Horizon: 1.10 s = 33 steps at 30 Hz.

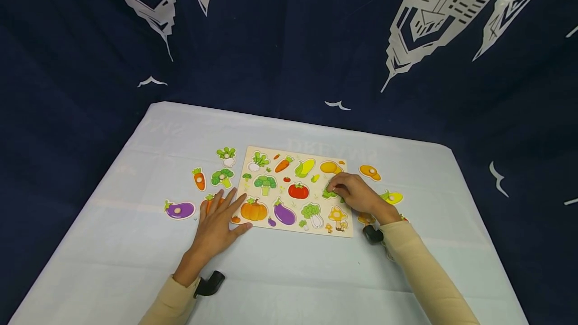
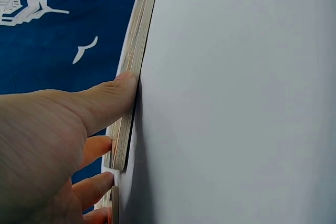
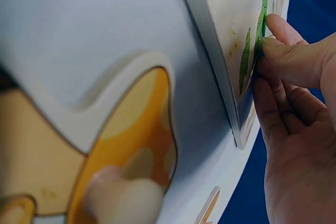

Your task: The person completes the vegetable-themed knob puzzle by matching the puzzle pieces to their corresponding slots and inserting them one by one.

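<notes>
A wooden vegetable puzzle board lies on the table, with a tomato, a pumpkin, an eggplant and other vegetables on its face. At its right side my right hand pinches a green vegetable piece between thumb and fingertips, right at the board's surface. Fingers partly hide this piece. My left hand is spread at the board's lower left corner. Its thumb touches the board's edge, and its other fingers reach across a loose pumpkin piece, which they partly cover.
Left of the board lie loose radish, broccoli, carrot and eggplant pieces. On the right are potato, corn and mushroom pieces, some partly behind the right arm. A dark blue printed cloth hangs behind the table.
</notes>
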Available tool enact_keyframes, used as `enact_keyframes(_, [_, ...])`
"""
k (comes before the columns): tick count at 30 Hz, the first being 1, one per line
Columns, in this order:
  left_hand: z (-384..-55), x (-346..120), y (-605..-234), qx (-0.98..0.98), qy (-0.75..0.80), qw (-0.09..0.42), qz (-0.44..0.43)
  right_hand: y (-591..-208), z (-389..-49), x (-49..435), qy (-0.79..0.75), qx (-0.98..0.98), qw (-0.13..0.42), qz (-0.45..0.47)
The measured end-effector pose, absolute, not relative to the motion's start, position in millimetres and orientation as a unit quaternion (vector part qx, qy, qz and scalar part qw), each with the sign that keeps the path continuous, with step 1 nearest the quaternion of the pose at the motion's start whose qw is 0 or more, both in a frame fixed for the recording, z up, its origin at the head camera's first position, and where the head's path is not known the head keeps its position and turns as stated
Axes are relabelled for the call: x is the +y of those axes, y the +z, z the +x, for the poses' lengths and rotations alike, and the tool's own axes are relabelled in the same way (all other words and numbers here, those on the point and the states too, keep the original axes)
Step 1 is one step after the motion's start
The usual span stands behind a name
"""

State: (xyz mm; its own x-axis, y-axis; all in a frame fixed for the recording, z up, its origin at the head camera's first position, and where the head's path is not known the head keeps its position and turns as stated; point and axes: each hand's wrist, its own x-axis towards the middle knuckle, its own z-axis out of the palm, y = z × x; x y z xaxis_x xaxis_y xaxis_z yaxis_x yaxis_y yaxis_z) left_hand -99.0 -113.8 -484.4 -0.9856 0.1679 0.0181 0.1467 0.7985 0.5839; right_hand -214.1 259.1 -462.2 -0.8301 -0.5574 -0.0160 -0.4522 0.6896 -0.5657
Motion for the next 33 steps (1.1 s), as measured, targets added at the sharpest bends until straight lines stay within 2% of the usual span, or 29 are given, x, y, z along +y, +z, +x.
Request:
enact_keyframes(20, [-98.8, -114.2, -484.0, 0.948, 0.307, 0.023, 0.083, -458.5, -208.9, 260.3, -0.285, 0.920, 0.095, -0.251])
enact_keyframes(33, [-99.0, -113.4, -481.6, 0.947, 0.309, 0.022, 0.080, -447.6, -203.6, 272.1, -0.286, 0.929, 0.069, -0.225])
